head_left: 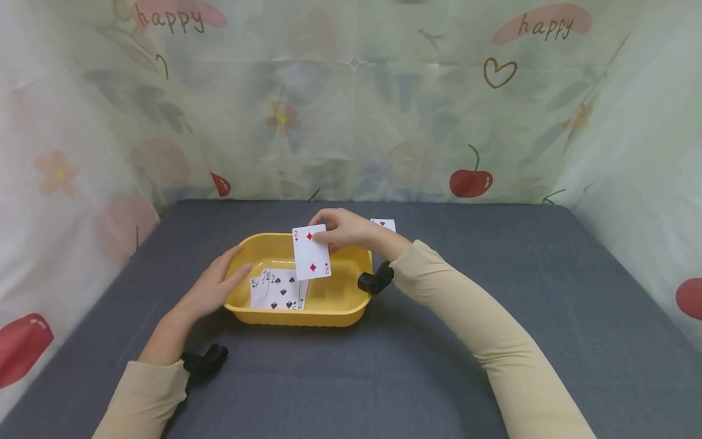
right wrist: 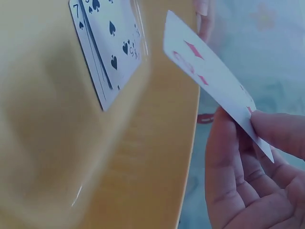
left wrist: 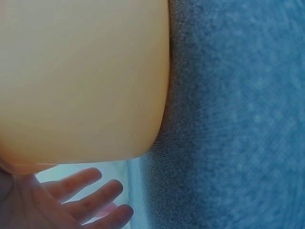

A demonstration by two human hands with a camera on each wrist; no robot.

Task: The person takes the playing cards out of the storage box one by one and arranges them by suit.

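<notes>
My two of diamonds hides part of the piled cards; my right wrist hides the lower part of the far card.

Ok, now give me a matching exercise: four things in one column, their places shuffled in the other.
1. Two of diamonds
2. Five of spades
3. Heart card
4. Left hand

A. Inside the yellow tub
B. At the tub's left end
C. Pinched by the right hand
D. On the table, partly hidden

Pairs: 1-C; 2-A; 3-D; 4-B
</notes>
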